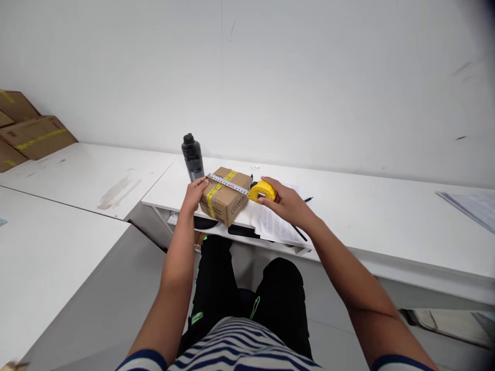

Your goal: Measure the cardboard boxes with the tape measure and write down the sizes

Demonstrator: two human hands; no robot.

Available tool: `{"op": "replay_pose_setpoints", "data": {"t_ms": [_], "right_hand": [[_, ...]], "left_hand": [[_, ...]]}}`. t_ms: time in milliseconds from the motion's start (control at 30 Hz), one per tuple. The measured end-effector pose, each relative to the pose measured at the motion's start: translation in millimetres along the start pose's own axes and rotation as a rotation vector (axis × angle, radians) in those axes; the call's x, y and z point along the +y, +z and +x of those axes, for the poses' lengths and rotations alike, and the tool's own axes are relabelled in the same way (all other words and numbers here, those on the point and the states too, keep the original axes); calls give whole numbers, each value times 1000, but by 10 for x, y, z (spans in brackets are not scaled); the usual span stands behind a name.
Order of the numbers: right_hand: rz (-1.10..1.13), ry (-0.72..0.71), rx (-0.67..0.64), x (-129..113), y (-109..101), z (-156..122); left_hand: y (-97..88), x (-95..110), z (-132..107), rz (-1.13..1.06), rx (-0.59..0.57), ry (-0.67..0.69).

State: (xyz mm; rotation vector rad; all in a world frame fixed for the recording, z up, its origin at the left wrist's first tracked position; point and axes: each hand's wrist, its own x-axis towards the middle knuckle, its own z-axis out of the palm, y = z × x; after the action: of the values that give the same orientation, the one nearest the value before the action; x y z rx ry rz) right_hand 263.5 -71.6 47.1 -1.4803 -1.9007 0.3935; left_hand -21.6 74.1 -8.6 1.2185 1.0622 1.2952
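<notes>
A small cardboard box (pixel 222 202) with yellow tape sits at the front of the white desk. Across its top runs the white blade (pixel 228 184) of a tape measure, with numbers showing. My right hand (pixel 284 201) is closed around the yellow tape measure case (pixel 263 191), just beyond the box's right edge. At the box's left edge, my left hand (pixel 195 194) has its fingers closed at the blade's end, its thumb and fingertips near the top corner. Part of that grip is hidden.
Behind the box's left side stands a dark bottle (pixel 192 158). Printed papers (pixel 276 222) with a black pen (pixel 300 233) lie right of the box. More papers (pixel 472 206) rest at far right. Larger cartons (pixel 38 136) are stacked at far left against the wall.
</notes>
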Motion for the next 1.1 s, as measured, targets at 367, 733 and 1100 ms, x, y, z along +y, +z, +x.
{"op": "replay_pose_setpoints", "data": {"t_ms": [367, 733, 1100], "right_hand": [[-92, -169, -93, -556, 865, 1272], [-46, -20, 202, -292, 744, 893], [493, 301, 465, 88, 1297, 370]], "left_hand": [[37, 14, -137, -47, 0, -2], [99, 71, -601, 277, 301, 177], [-35, -160, -976, 343, 86, 262]]}}
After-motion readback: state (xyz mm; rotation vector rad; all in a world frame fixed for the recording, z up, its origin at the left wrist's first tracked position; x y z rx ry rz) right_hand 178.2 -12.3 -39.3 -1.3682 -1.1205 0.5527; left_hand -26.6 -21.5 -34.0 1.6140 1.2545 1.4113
